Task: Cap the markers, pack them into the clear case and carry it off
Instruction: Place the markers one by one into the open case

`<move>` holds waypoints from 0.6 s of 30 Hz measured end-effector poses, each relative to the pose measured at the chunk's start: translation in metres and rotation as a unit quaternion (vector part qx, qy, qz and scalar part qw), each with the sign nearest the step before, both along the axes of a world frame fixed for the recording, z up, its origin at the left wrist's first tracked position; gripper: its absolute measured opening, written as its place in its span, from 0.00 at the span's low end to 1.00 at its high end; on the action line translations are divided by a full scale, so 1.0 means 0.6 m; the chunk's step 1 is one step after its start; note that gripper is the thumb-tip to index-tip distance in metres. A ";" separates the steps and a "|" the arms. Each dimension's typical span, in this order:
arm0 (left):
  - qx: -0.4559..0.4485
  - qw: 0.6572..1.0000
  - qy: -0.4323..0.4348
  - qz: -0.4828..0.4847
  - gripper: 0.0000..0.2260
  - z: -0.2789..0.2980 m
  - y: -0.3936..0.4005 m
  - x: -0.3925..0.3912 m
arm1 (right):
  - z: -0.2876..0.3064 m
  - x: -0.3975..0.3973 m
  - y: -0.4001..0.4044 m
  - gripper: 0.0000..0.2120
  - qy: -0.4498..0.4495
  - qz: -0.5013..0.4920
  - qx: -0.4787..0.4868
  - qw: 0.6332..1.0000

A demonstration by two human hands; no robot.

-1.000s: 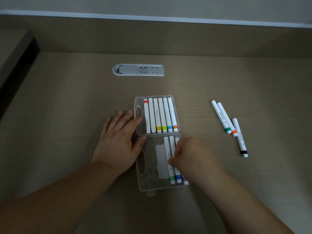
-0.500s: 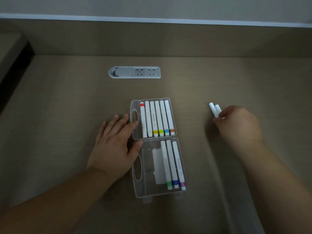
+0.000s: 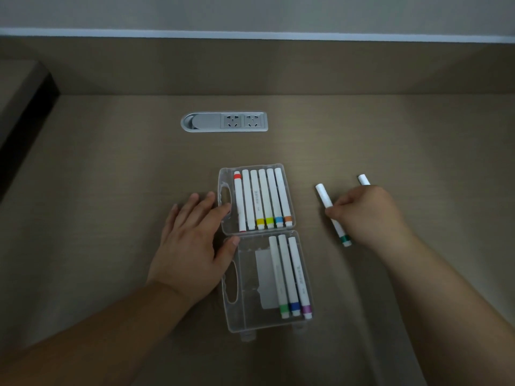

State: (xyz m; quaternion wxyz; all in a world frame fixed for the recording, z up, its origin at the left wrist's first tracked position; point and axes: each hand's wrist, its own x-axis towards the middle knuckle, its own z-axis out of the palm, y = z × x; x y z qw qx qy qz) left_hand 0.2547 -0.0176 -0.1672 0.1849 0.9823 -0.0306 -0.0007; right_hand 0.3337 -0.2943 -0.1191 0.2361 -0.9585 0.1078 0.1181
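Head view: lay open on the desk (image 3: 111, 218), clear case (image 3: 262, 324), six markers (image 3: 263, 200) in the far half, three (image 3: 291, 277) in the near half. Rested flat beside its handle side, left hand (image 3: 192, 240), fingers straight, thumb touching the case edge. Pinched by the right hand (image 3: 367, 215), a green-banded marker (image 3: 333, 215), well right of the case. Just behind that hand, another marker's white end (image 3: 363, 179).

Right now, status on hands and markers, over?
Left hand flat, steadying open case. Right hand pinching green marker. Nine markers packed; another marker behind right hand. Path clear.
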 end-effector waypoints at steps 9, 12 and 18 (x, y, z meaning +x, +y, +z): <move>0.002 1.000 0.000 0.001 0.28 -0.001 -0.001 0.000 | 0.028 -0.057 0.040 0.11 0.234 -0.123 0.524 0.810; -0.002 1.000 -0.002 0.003 0.28 0.001 -0.003 0.000 | 0.032 -0.087 0.063 0.05 0.226 -0.048 0.436 0.870; 0.014 1.000 0.003 -0.002 0.29 0.002 -0.001 0.001 | 0.047 -0.122 0.113 0.07 0.147 0.012 0.224 0.963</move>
